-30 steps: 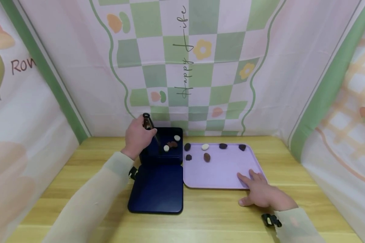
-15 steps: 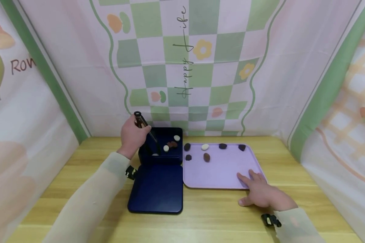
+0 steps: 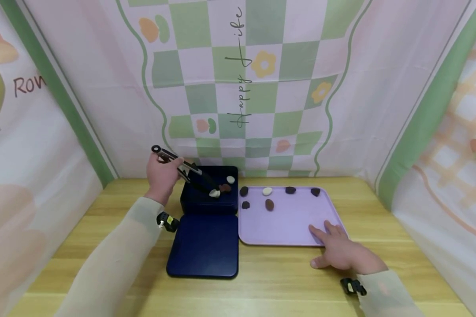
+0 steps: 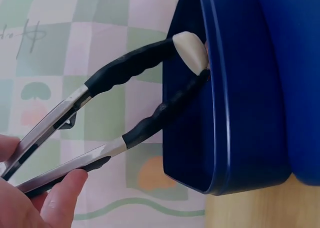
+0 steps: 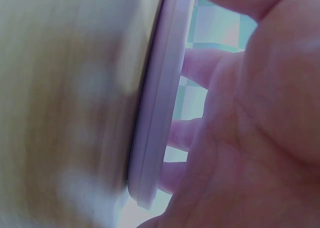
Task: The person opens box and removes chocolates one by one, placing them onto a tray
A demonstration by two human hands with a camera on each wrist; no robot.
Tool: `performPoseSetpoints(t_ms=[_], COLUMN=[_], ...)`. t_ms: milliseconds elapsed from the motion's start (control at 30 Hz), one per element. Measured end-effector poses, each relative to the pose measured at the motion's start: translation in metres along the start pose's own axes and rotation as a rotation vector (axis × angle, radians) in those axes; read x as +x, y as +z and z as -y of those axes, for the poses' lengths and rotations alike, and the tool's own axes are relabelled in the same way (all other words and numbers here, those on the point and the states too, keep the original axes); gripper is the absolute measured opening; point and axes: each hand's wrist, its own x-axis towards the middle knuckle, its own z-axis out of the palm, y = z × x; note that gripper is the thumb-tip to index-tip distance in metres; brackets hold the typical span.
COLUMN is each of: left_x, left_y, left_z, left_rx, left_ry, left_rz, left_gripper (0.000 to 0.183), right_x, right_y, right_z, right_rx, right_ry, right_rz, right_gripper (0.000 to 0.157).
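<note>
Left hand (image 3: 161,178), fingers curled, is gripping tongs (image 4: 130,65) left of tray (image 3: 289,224); right hand (image 3: 338,250), fingers spread, is touching tray.

The right hand (image 5: 245,102) lies spread over the edge of a purple tray (image 5: 156,120) on blurred wood (image 5: 65,112).

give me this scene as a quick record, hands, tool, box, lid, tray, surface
left hand: holds tongs
tongs: black tips, metal handles
between tips: white piece, at the box opening
box: navy, uncovered; also holds another white piece and brown bits; full count unclear
lid: navy, flat, on the person's side of the box
tray: purple, right of box; far row of three dark pieces and one white, nearer row of one dark, one brown
right hand: fingers on tray's near right corner
table: wood-grain
</note>
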Motion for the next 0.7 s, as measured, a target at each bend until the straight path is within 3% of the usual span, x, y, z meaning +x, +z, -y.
performPoseSetpoints(t_ms=[300, 500, 700], left_x=[-0.001, -0.011, -0.025], left_y=[0.005, 0.026, 0.051], left_z=[0.001, -0.009, -0.02], left_rx=[-0.103, -0.188, -0.222], left_ry=[-0.066, -0.061, -0.038], left_rz=[-0.031, -0.042, -0.006], left_gripper=[0.035, 0.036, 0.036], right_x=[0.002, 0.001, 0.0], right_y=[0.0, 0.0, -0.001], right_z=[-0.003, -0.003, 0.0], right_rx=[0.006, 0.024, 0.02], right_ry=[0.004, 0.004, 0.0], right_rz=[0.003, 0.005, 0.007], right_gripper=[0.107, 0.107, 0.106])
